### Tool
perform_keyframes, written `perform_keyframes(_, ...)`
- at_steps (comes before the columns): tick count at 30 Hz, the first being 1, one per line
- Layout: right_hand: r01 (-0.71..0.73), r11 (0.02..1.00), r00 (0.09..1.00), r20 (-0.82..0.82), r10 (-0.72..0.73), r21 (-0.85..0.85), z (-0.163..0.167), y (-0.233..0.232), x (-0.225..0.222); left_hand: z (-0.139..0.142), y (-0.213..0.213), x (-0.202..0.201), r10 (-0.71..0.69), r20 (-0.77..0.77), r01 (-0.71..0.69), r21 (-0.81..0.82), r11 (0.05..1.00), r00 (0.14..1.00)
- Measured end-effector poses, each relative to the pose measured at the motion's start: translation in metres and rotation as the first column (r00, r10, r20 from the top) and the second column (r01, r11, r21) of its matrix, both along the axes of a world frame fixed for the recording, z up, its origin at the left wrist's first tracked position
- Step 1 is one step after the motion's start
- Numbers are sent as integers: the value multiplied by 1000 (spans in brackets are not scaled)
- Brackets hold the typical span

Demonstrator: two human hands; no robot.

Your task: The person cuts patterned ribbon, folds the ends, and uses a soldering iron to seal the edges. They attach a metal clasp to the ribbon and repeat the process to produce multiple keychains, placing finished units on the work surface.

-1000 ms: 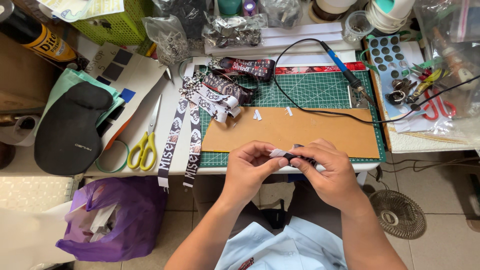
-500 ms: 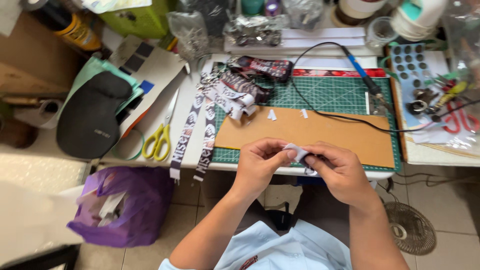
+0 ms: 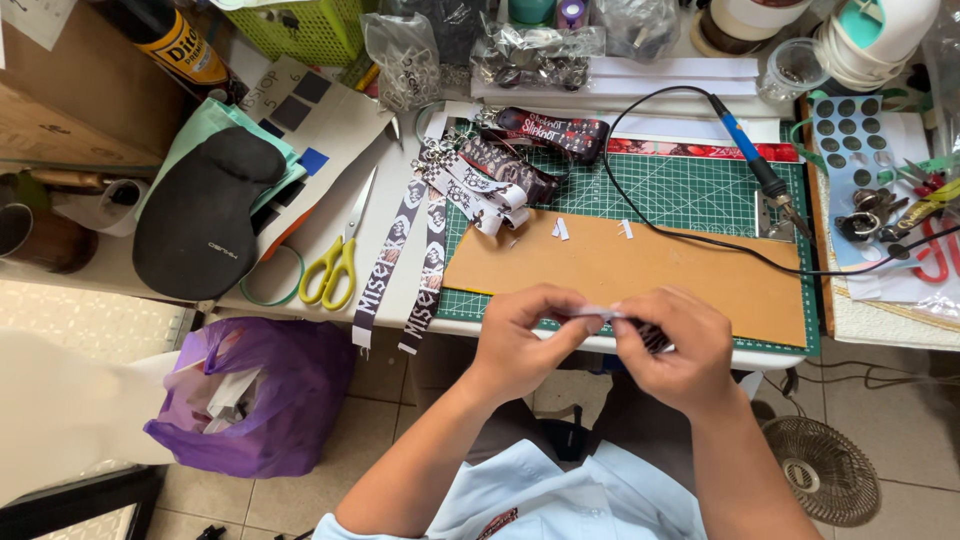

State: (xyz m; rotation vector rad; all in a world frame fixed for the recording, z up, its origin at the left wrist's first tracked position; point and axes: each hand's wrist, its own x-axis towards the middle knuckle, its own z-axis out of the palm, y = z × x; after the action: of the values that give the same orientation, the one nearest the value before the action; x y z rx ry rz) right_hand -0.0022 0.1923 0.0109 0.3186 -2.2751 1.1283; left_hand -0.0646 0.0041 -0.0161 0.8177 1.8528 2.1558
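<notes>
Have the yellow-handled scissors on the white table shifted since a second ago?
No. The yellow-handled scissors still lie beside the green cutting mat's left edge; only the camera moved.

Both forearms rise from the bottom of the frame and meet at lower centre. The left hand and right hand face each other, fingertips pinched together in a close grip, knuckles upward.

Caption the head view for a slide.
Both hands, left hand and right hand, pinch a small strap piece above the cutting mat.
</notes>
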Motion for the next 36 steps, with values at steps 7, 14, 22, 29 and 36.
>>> perform_keyframes(7, -31, 807, 888, 354, 293, -590, -10, 12, 7, -17, 3, -4, -120, 478, -35, 303, 952, 870)
perform_keyframes(14, -40, 951, 937, 320, 142, -306, -6, 12, 6, -2, 0, 1, 86, -2, -86, -59, 995, 996)
perform_keyframes(22, 13, 981, 976, -214, 30, 194, 15, 1, 4, 22, -7, 0, 163, -532, -226, -55, 972, 831)
perform_keyframes(29, 49, 999, 996, -71, -49, -4, 0, 3, 1, 16, -36, -20, 201, -565, -368, -198, 909, 800)
perform_keyframes(36, 227, 658, 880, 440, 177, -718, -24, 38, -15, 17, -160, -85, 258, -651, -680, -733, 31, 714)
